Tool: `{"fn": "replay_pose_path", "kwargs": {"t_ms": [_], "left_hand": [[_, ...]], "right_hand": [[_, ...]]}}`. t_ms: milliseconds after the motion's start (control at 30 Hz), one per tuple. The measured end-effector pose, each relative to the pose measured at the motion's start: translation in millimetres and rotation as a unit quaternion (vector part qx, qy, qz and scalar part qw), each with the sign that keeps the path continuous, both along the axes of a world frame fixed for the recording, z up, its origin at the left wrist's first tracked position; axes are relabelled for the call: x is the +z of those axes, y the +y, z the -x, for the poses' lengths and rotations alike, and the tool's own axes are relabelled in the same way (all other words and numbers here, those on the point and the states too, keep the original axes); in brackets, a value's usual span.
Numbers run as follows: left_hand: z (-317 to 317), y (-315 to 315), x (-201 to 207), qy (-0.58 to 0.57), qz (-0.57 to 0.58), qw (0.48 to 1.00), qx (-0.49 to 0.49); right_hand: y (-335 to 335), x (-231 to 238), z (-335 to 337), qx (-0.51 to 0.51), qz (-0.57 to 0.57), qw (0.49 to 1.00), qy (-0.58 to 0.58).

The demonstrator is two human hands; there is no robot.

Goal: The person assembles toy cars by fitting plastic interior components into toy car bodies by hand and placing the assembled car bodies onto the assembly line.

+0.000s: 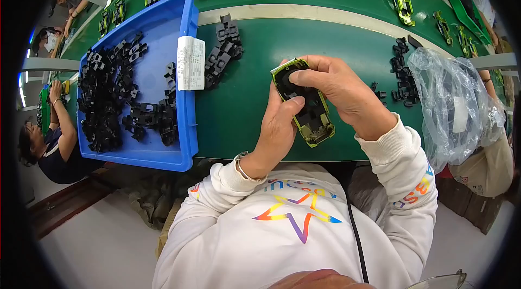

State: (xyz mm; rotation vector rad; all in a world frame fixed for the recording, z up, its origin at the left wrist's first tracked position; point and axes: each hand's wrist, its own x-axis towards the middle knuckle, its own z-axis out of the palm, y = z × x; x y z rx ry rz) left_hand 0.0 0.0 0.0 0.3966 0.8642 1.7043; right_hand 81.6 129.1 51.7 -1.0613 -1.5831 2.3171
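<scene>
A long plastic housing (315, 122), shiny yellow-green at the rim and black inside, is held tilted above the green bench in front of my chest. Around its left side my left hand (273, 132) is closed, its thumb pressed on the black inner part. From the right, my right hand (347, 93) grips the upper end, thumb pushed down inside the housing. The fingers behind the housing are hidden. Whether a small separate part lies under the thumbs, I cannot tell.
A blue tray (187, 121) of black plastic parts stands at left, a paper label on its edge. More black parts (225, 45) lie beside it and in a row (404, 74) at right, near a clear plastic bag (453, 110). Similar housings (402, 4) sit beyond; people work at both sides.
</scene>
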Motion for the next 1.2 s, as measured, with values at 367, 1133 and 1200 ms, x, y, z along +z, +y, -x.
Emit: {"fn": "replay_pose_path", "kwargs": {"t_ms": [367,1133,1200], "left_hand": [[-3.9,5.8,9.3,0.001,-0.012,1.0,-0.018],[4.9,27.4,9.4,-0.066,-0.011,0.997,0.033],[2.9,26.6,12.1,-0.059,-0.015,0.998,0.03]], "right_hand": [[2.5,7.4,-5.4,-0.002,-0.016,0.999,0.04],[-41.1,10.6,-56.6,0.057,-0.701,0.707,-0.073],[-44.3,7.4,-51.6,0.057,-0.721,0.685,-0.092]]}}
